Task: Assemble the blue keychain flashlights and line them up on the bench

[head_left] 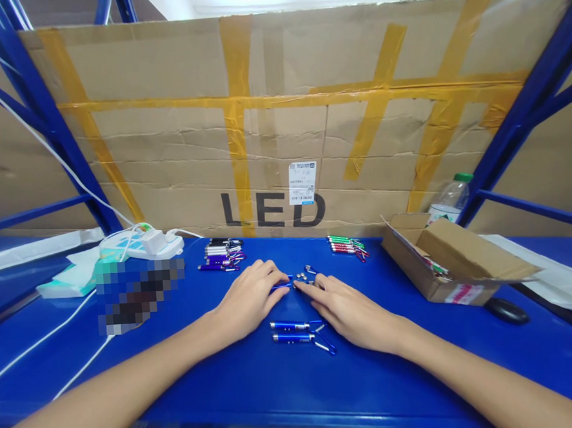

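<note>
My left hand (256, 292) pinches a blue tube (283, 286), the body of a small penlight, between thumb and fingers; much of it is hidden. My right hand (342, 304) has its index finger stretched out to the tube's right end, touching a tiny dark-and-silver piece there. The thumb is apart from that fingertip. Several small round silver button cells (302, 276) lie just beyond the fingertips, beside a blue cap with a clip (311, 270). Closer to me, two blue penlights (291, 337) with carabiner clips lie side by side.
Black, silver and purple penlights (220, 251) lie in a row at back left, green and red ones (346, 244) at back right. An open cardboard box (444, 262) and a black mouse (507, 310) are right. A power strip (157, 245) with cables stands left. A cardboard wall (190, 155) closes the back.
</note>
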`<move>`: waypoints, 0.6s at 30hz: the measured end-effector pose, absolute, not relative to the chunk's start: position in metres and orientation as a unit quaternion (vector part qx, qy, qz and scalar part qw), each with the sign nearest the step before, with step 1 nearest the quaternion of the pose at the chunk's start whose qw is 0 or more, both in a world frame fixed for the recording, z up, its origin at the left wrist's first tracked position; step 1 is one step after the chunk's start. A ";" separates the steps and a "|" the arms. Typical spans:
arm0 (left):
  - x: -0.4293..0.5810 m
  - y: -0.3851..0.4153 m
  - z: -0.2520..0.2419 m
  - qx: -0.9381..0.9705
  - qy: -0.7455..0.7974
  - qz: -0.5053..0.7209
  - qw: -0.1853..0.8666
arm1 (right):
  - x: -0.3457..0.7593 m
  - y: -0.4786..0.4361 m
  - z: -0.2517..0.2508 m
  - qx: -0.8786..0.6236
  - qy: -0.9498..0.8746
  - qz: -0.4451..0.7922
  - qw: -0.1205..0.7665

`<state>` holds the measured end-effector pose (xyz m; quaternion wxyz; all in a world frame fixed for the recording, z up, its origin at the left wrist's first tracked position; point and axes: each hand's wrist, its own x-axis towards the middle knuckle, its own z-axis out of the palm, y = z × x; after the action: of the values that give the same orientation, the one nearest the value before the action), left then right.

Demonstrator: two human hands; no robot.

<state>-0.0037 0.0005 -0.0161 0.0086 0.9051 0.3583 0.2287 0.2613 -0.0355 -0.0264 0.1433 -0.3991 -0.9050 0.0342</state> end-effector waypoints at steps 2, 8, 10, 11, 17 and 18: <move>-0.005 0.004 -0.020 0.907 0.372 0.198 -0.015 | 0.260 -0.036 -0.024 -0.394 -0.905 0.035 0.155; -0.005 0.004 -0.022 0.916 0.358 0.178 0.013 | 0.259 -0.037 -0.017 -0.384 -0.907 0.047 0.166; -0.003 0.000 -0.018 0.912 0.355 0.198 0.054 | 0.259 -0.037 -0.016 -0.377 -0.909 0.052 0.169; -0.002 -0.001 -0.016 0.907 0.356 0.213 0.077 | 0.259 -0.037 -0.016 -0.373 -0.911 0.052 0.171; 0.005 -0.008 -0.011 0.869 0.343 0.295 0.202 | 0.259 -0.037 -0.013 -0.366 -0.916 0.040 0.161; 0.006 -0.008 -0.011 0.864 0.342 0.299 0.219 | 0.259 -0.037 -0.013 -0.368 -0.915 0.042 0.160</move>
<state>0.0061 -0.0085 -0.0109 0.2191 0.8636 0.3417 0.2991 0.2593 -0.0371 -0.0130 0.1601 -0.3677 -0.9151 0.0419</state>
